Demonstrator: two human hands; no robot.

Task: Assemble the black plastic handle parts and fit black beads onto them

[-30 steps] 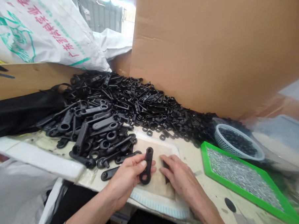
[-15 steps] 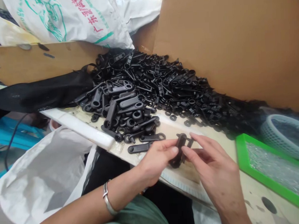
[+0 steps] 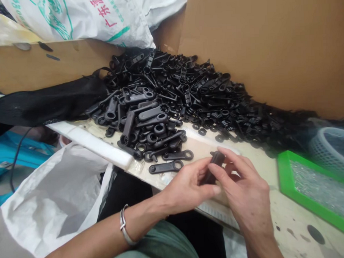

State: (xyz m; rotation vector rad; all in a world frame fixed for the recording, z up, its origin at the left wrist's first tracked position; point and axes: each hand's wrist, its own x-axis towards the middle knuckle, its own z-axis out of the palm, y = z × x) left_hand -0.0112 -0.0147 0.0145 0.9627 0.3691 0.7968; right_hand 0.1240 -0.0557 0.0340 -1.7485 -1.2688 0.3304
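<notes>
My left hand (image 3: 188, 185) and my right hand (image 3: 243, 186) meet over the near edge of the table, both closed on one black plastic lever part (image 3: 213, 166) held between the fingertips. Just left of the hands two similar black levers (image 3: 166, 166) lie flat on the table. Behind them a big heap of black plastic parts (image 3: 173, 94) spreads across the table to the cardboard. A metal bangle sits on my left wrist.
A green tray (image 3: 288, 184) of small shiny metal pieces lies at the right, with a pale mesh basket (image 3: 332, 144) behind it. Cardboard walls (image 3: 256, 41) stand at the back. A printed white sack (image 3: 78, 15) lies up left, an open white bag (image 3: 58, 195) hangs below the table edge.
My head has turned left and down, bringing the white bag into view. My right hand, flat on the table a second ago, has come up to grip the lever with my left hand.
</notes>
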